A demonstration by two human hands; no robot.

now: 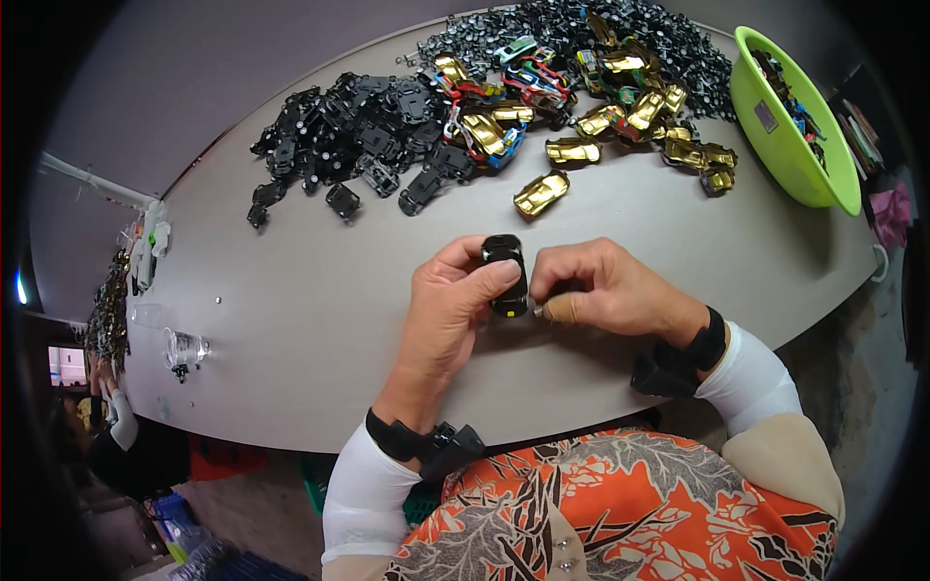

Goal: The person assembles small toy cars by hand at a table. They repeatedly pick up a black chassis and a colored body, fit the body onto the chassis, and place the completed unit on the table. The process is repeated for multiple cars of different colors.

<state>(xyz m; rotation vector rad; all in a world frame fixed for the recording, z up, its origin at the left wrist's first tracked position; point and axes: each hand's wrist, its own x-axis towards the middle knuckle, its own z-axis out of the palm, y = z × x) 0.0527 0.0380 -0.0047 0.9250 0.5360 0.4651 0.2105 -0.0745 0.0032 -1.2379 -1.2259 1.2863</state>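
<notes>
A black toy car (506, 247) with a small yellow patch at its near end stands upright in my left hand (441, 305), the thumb pressed across its middle. Close at its right side is my right hand (615, 290), its thumb and fingers pinched together; a tiny pale bit shows at the tips, too small to name. The right thumb has a tan covering. Beyond my hands lies a gold toy car body (542, 194), apart from a heap of gold and coloured car bodies (647, 111). Left of that heap are piled black car bases (373, 121).
Small dark parts (678, 53) are heaped along the table's far edge. A lime-green basin (814, 174) with coloured pieces stands at the right. Clear plastic cups (184, 347) are at the table's left, with another person's arm (121, 416) beyond. Bands with black devices (450, 453) circle my wrists.
</notes>
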